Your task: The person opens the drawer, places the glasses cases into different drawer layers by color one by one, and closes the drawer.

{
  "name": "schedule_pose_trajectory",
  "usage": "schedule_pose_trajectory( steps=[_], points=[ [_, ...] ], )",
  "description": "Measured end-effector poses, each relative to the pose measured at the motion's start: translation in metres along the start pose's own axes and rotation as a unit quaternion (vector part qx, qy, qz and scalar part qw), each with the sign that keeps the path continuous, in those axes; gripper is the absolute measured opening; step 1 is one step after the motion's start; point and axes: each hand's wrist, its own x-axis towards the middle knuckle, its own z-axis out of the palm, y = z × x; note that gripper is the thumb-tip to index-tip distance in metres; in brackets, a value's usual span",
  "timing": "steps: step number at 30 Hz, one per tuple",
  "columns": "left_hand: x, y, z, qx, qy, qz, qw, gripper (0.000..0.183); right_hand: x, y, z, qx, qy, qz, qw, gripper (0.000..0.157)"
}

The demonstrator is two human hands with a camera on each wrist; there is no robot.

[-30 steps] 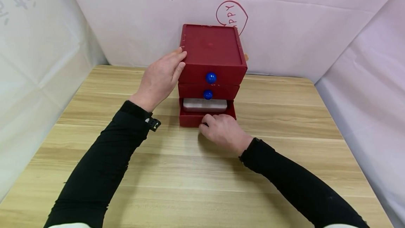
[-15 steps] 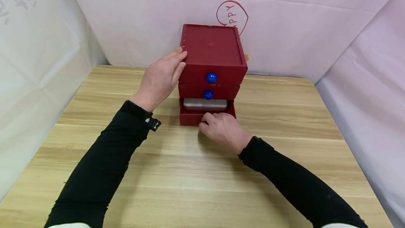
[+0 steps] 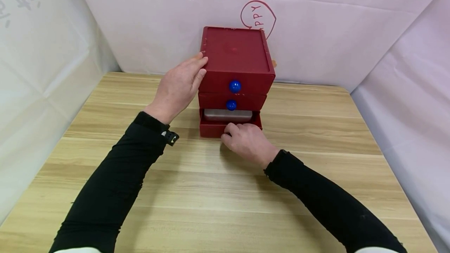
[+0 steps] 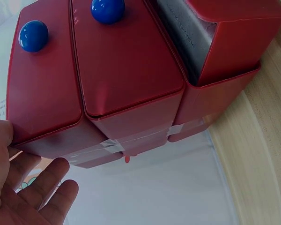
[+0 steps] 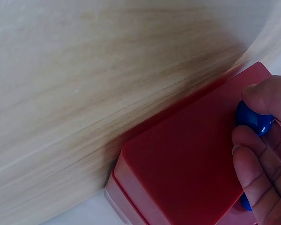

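A red three-drawer cabinet (image 3: 233, 50) stands on the table with blue knobs on its drawers. Its bottom drawer (image 3: 211, 130) is pulled part way out, and a flat grey metallic case (image 3: 228, 115) lies inside. My right hand (image 3: 249, 143) is at that drawer's front; in the right wrist view its thumb and fingers pinch the blue knob (image 5: 254, 118). Against the cabinet's upper left side rests my left hand (image 3: 177, 89), fingers extended. The left wrist view shows its thumb by the top drawer's front edge and the fingers (image 4: 51, 180) along the side wall.
The wooden table (image 3: 197, 206) carries the cabinet near its back edge. Behind it hangs a white printed cloth (image 3: 316, 42), with more white cloth along both sides. The middle drawer (image 3: 214, 100) and top drawer are pushed in.
The bottom drawer has slid slightly inward, and my right hand has moved a little away from me with it. My left hand has stayed in place.
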Motion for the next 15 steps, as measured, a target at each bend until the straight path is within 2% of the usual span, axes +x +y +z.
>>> schedule_pose_trajectory(
  steps=[15],
  points=[
    [0.0003, -0.0001, 0.0, 0.0, -0.003, -0.002, 1.0, 0.053, 0.0028, 0.0041, 0.0015, 0.013, -0.005, 0.009, 1.0, 0.016]
  ],
)
